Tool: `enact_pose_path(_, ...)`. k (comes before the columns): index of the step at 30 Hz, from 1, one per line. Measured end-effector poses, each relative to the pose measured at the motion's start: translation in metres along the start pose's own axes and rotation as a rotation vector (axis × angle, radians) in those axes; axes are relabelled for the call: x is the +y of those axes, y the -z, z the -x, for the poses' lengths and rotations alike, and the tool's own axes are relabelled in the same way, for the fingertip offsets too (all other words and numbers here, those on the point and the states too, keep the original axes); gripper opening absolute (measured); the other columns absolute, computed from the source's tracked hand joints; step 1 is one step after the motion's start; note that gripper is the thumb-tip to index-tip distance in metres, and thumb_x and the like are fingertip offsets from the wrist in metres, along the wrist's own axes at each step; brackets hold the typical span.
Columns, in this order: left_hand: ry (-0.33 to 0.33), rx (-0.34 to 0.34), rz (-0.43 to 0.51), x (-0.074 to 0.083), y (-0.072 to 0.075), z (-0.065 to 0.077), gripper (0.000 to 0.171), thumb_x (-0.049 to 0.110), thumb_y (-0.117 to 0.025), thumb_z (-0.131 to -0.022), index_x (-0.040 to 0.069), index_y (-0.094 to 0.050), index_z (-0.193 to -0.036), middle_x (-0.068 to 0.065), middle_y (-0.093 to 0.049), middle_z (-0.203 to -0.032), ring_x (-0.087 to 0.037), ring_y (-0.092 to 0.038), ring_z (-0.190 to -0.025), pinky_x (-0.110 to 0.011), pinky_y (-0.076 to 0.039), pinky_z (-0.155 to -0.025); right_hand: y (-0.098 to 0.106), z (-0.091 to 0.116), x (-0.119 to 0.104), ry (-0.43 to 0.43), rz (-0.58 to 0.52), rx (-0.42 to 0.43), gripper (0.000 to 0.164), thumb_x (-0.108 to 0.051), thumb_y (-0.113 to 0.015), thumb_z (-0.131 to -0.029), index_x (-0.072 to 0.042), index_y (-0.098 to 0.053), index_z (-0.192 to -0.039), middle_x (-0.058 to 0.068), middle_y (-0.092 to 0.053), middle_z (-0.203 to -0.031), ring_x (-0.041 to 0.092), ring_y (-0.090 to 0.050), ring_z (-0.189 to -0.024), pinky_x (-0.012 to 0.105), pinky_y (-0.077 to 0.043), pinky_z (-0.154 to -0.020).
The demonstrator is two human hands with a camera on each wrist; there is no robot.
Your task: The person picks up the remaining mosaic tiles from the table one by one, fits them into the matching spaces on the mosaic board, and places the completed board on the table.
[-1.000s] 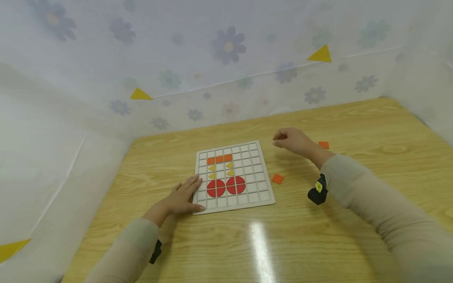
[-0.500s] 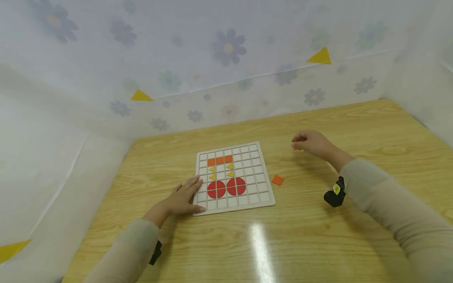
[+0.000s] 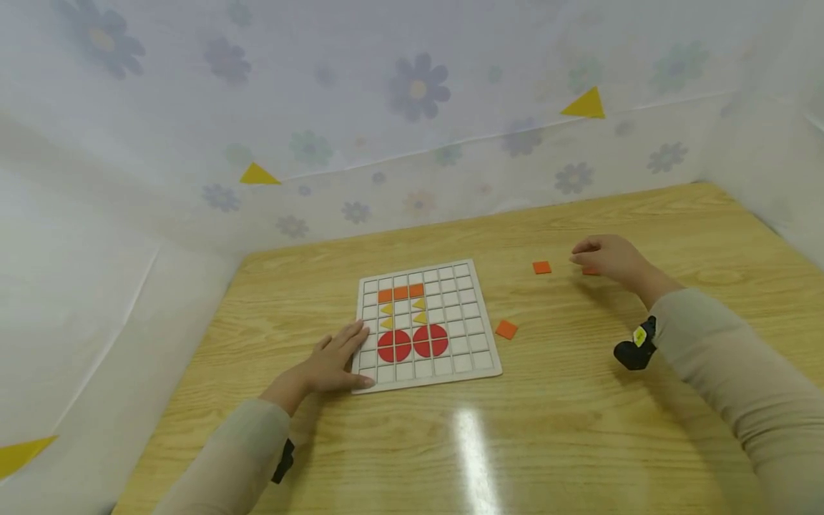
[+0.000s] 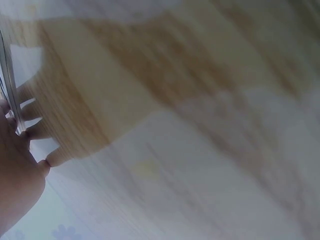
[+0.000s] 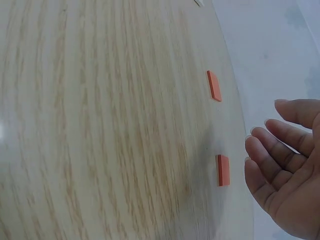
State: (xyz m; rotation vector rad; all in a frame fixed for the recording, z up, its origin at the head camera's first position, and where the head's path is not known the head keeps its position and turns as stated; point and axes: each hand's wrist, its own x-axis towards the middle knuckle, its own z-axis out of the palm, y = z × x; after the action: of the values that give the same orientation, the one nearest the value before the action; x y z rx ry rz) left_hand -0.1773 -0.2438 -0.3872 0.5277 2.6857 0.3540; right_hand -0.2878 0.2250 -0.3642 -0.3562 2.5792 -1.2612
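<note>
A white gridded board [image 3: 461, 342] lies on the wooden table, bearing orange squares [image 3: 401, 292], small yellow triangles [image 3: 420, 318] and two red circles [image 3: 430, 340] made of quarter pieces. My left hand [image 3: 331, 360] rests on the board's left edge with fingers spread. To the right, my right hand [image 3: 611, 259] hovers over an orange square tile [image 3: 590, 271], partly hiding it. In the right wrist view its fingers [image 5: 270, 155] are loosely bent and hold nothing, apart from the tile [image 5: 223, 170]. Another orange tile [image 3: 542, 267] lies left of that hand.
A third loose orange tile [image 3: 506, 329] lies beside the board's right edge. Flower-patterned white sheeting [image 3: 418, 164] rises behind the wooden table [image 3: 386, 450], with yellow triangles [image 3: 584, 104] on it. The left wrist view is mostly blurred tabletop and sheet.
My right hand has moved right, away from the board, uncovering one orange tile and now partly covering the one farther right. My left hand and the board have stayed put.
</note>
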Motion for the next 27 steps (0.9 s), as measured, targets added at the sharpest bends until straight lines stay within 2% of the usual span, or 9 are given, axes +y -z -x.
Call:
enact_pose_path(8, -0.007, 0.007, -0.006, 0.001, 0.0, 0.002, 0.091, 0.057, -0.054, -0.073, 0.011, -0.012, -0.14, -0.004, -0.003, -0.144, -0.022, -0.001, -0.13, -0.048, -0.002, -0.1, 0.007, 0.004, 0.007, -0.018, 0.051, 0.036, 0.048, -0.029, -0.043, -0.09, 0.01, -0.04, -0.119, 0.03, -0.041, -0.117, 0.04, -0.041, -0.102, 0.048, -0.037, -0.079)
enact_pose_path(17, -0.005, 0.004, 0.008, 0.002, 0.0, 0.003, 0.091, 0.056, -0.055, -0.073, 0.012, -0.012, -0.14, -0.004, -0.002, -0.144, -0.022, 0.0, -0.13, -0.048, -0.002, -0.1, 0.01, 0.005, 0.017, -0.091, 0.072, 0.016, 0.048, -0.027, -0.042, -0.09, 0.008, -0.036, -0.123, 0.031, -0.035, -0.121, 0.043, -0.036, -0.105, 0.051, -0.034, -0.081)
enact_pose_path(27, -0.003, 0.003, 0.015, 0.002, 0.0, 0.003, 0.091, 0.056, -0.055, -0.073, 0.012, -0.011, -0.14, -0.004, -0.002, -0.144, -0.022, 0.0, -0.13, -0.047, -0.001, -0.1, 0.01, 0.002, 0.031, -0.089, 0.095, 0.005, 0.053, -0.025, -0.053, -0.086, 0.01, -0.037, -0.121, 0.032, -0.037, -0.116, 0.043, -0.037, -0.103, 0.049, -0.036, -0.079)
